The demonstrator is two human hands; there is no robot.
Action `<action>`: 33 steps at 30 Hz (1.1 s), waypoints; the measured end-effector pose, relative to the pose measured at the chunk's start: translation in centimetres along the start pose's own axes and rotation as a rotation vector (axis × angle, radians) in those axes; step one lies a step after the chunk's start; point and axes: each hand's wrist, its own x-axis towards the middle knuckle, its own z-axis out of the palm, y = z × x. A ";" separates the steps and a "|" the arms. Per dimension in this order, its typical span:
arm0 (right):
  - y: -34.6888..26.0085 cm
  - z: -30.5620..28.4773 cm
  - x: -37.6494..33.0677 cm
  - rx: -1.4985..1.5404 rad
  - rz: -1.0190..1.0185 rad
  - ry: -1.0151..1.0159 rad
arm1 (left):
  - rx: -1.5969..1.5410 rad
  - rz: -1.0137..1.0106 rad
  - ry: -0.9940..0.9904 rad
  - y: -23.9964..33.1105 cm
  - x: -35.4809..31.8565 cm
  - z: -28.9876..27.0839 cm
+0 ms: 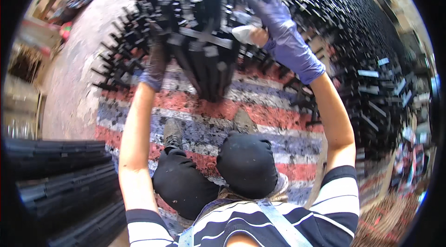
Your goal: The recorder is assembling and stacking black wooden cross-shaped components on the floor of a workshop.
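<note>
A bundle of long black strips or bars [204,63] stands upright in front of me, with light square ends and pale patches on its upper side. My left hand [158,56], in a dark-stained purple glove, lies along the bundle's left side; its fingers are blurred against the black. To the right of the bundle, my right hand [281,26] is raised in a purple glove, its fingers stretched forward and apart. Something white [243,33] covers the tip of its thumb. Motion blurs this hand, and I see nothing held in it.
Many more black pieces with light ends [344,19] stand packed across the far side and right. A striped red, white and blue sheet [274,112] lies under my feet. Long black strips [65,177] are stacked at the lower left. Loose pieces [371,89] lie at right.
</note>
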 end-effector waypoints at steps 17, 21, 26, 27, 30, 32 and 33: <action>7.5 -1.9 -39.4 -0.536 1.345 -0.254 | -0.594 0.053 0.329 1.6 -2.6 1.8; 7.2 -5.5 -40.4 -0.727 1.444 -0.106 | -1.285 -0.069 0.192 5.2 -3.2 1.4; 6.1 -5.8 -43.4 -0.258 1.567 -0.285 | -0.335 0.214 0.244 3.8 -0.6 -1.8; 6.8 -5.0 -45.7 -0.325 1.541 -0.286 | -0.198 0.362 0.368 5.8 0.0 -2.5; 5.6 -7.6 -40.9 -0.498 1.374 -0.123 | -0.583 0.153 0.363 1.9 0.1 -1.9; 5.0 -9.6 -36.4 -0.675 1.096 -0.162 | -1.167 -0.141 0.315 -1.9 -1.4 -0.7; 3.6 -11.3 -32.7 -0.659 1.112 -0.239 | -1.138 -0.158 0.353 -1.6 -1.6 -0.9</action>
